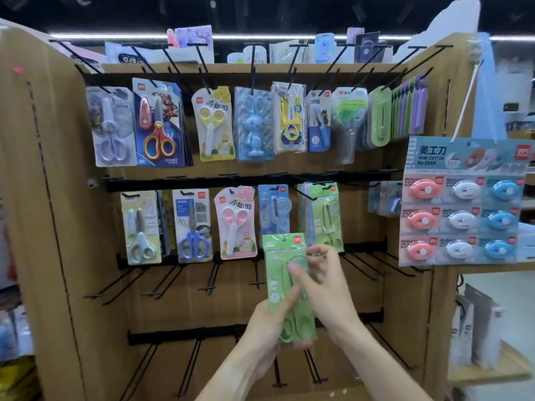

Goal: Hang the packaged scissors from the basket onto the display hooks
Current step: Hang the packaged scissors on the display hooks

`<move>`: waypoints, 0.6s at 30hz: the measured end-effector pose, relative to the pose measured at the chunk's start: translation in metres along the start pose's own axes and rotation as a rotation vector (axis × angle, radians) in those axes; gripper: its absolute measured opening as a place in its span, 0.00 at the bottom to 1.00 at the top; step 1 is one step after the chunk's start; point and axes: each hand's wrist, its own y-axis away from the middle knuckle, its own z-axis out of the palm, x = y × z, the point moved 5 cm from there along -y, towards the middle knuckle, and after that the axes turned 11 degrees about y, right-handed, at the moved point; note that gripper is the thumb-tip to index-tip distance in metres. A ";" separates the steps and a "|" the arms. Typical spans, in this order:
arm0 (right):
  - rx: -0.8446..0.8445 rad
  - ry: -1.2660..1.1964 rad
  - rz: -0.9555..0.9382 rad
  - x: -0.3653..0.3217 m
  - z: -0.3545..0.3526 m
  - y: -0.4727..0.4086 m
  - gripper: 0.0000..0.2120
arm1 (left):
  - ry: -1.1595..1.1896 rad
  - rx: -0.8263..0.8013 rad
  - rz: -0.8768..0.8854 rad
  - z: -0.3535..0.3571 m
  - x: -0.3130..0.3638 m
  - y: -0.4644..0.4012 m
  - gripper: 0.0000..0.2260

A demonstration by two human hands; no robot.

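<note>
Head view: both hands hold a green scissors pack [285, 282] upright before the display [364, 285]. The left hand [267, 325] grips its lower end; the right hand [324, 282] pinches its right edge, below hung packs [322, 215].

Two hands are in view, the left hand [267, 319] and the right hand [324, 282], sharing one green scissors pack [285, 285] near six o'clock. On the display rack [58, 198], the top row toward twelve o'clock shows about nine front packs [212, 123], some with more stacked behind; that count is uncertain at the right end. The middle row shows five front packs [236, 221]. At three o'clock one mini cutter card [463, 201] holds nine cutters: three pink, three white, three blue. Bare hooks [162, 282] below are too many and too blurred to count
</note>
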 end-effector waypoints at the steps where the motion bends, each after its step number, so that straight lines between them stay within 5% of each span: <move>1: 0.013 -0.021 0.005 0.007 0.003 0.002 0.18 | -0.022 -0.034 -0.007 0.006 -0.003 -0.003 0.21; 6: 0.228 -0.023 0.003 0.008 -0.037 -0.028 0.17 | -0.157 -0.118 0.056 0.025 0.000 -0.024 0.12; 11: 0.246 0.025 -0.076 -0.017 -0.069 -0.079 0.26 | -0.388 -0.070 0.283 0.041 0.018 -0.068 0.04; 18: 0.289 0.132 -0.111 -0.033 -0.080 -0.117 0.25 | -0.484 -0.020 0.346 0.058 0.031 -0.105 0.10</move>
